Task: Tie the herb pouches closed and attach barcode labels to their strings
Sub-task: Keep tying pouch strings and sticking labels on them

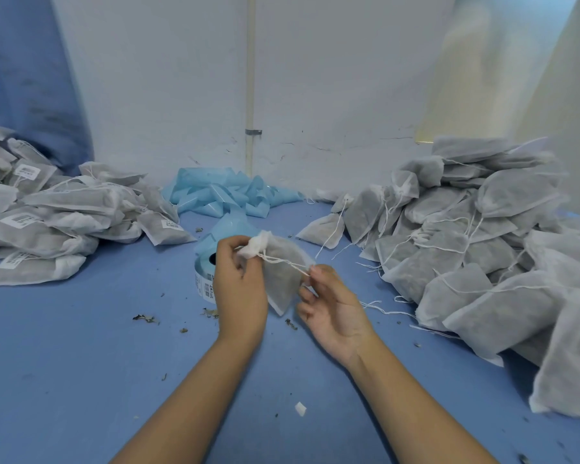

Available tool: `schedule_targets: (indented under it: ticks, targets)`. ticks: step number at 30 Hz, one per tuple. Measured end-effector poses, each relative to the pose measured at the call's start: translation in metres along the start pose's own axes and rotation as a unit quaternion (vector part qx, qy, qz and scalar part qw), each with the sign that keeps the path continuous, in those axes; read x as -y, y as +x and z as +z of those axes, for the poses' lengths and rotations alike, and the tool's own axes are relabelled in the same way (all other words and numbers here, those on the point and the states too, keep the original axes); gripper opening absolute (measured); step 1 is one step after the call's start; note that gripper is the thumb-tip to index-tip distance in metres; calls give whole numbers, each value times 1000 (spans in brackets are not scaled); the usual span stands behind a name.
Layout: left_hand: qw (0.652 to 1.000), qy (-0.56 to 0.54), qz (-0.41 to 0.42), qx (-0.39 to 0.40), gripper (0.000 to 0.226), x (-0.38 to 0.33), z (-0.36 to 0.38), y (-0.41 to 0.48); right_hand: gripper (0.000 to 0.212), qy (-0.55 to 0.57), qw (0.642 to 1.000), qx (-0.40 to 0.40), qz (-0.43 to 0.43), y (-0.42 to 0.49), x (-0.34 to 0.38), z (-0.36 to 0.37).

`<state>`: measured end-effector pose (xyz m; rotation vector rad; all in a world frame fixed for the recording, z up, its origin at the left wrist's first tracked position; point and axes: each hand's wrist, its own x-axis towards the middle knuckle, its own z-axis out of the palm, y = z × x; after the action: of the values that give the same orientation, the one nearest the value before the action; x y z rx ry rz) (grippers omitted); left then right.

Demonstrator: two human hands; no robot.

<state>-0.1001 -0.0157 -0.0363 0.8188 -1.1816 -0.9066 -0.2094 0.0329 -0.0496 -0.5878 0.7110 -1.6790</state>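
My left hand point(240, 283) pinches the gathered white neck of the pouch point(282, 272), fingers curled round it; my right hand point(329, 306) pinches the end of the string point(285, 261) between thumb and forefinger, the other fingers loosely spread; the string runs taut between the two hands across the pouch, which hangs between them above the blue table point(81, 346); the label roll point(205, 279) sits just behind my left hand; labelled pouches point(47, 216) lie piled left, unlabelled pouches point(466, 249) right.

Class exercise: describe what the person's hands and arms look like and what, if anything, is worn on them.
Both forearms are bare to the frame's lower edge: no sleeves. The left hand and right hand wear no gloves; no ring, watch or bracelet shows.
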Motion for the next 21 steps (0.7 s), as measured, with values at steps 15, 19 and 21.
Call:
schedule_targets:
  ticks: [15,19,21]
  targets:
    - [935,-286,-185,95,32,-1,-3,15,12,-92,983,-130,-90,6,-11,-3]
    - [955,-198,-169,140,53,9,2,1,12,-34,986,-135,-89,7,-10,-2]
    - [966,-129,-144,173,55,14,6,-6,12,-45,986,-132,-89,7,-11,-1]
